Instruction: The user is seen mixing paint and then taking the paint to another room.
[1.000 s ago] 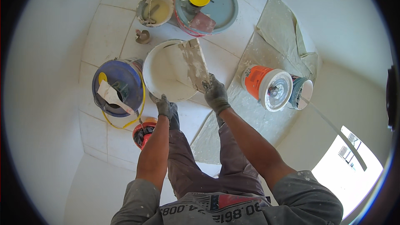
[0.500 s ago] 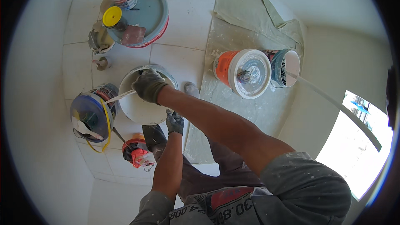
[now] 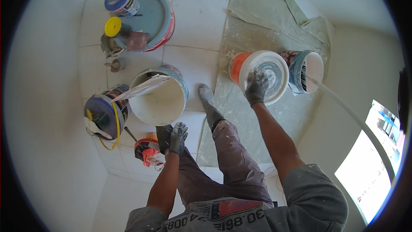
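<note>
My gloved right hand (image 3: 258, 89) is over the white lid (image 3: 281, 79) of an orange-and-white bucket (image 3: 236, 66). Its fingertips blend with a small pale item on that lid, so their grip is unclear. Low in the middle, my gloved left hand (image 3: 178, 138) hangs beside my left leg, fingers stretched out, with nothing in it. Ahead of it stands a large open bucket (image 3: 185, 92) with a white-coated inside. A long, white-smeared flat stick (image 3: 143, 87) lies slanted across that bucket's rim toward the left.
Left of the open bucket stands a blue-lidded bucket (image 3: 99, 107) with a yellow handle. A red container (image 3: 139, 151) holds crumpled items. Farther off, a wide grey-lidded tub (image 3: 152, 10) carries smaller pots. A drop cloth (image 3: 257, 25) and another open bucket (image 3: 296, 71) are at right.
My right hand has left the stick at the open bucket and moved right to the white lid. My left hand has dropped slightly nearer, away from the bucket's rim.
</note>
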Demonstrator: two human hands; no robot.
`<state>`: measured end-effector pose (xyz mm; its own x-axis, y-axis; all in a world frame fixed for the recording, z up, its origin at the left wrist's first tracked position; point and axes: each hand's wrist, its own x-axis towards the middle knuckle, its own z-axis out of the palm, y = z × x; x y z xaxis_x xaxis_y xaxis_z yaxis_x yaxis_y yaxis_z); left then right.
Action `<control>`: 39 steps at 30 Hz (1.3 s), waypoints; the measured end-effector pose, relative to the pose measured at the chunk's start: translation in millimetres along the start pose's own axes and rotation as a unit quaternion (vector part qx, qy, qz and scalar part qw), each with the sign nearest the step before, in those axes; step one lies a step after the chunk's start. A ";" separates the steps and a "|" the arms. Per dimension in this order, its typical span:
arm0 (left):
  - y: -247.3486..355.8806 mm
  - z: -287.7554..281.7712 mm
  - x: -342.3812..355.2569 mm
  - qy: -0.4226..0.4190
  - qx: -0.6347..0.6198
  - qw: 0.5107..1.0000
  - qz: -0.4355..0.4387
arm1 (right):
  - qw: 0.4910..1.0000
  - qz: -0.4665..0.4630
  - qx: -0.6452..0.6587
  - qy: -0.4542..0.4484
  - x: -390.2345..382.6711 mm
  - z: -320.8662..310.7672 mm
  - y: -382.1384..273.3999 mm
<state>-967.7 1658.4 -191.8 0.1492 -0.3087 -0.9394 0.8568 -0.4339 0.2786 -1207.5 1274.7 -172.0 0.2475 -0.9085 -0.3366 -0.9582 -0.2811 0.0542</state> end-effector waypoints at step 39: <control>16.6 -66.6 -98.2 0.100 0.617 0.758 0.187 | 0.986 0.079 0.143 -0.043 -52.1 2.4 -38.9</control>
<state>-935.2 1737.9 -108.2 0.4447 -0.5248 -0.7258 -0.3600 -0.8468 0.3917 -1183.5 1333.7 -158.9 0.0897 -0.9014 -0.4237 -0.9883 -0.0279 -0.1498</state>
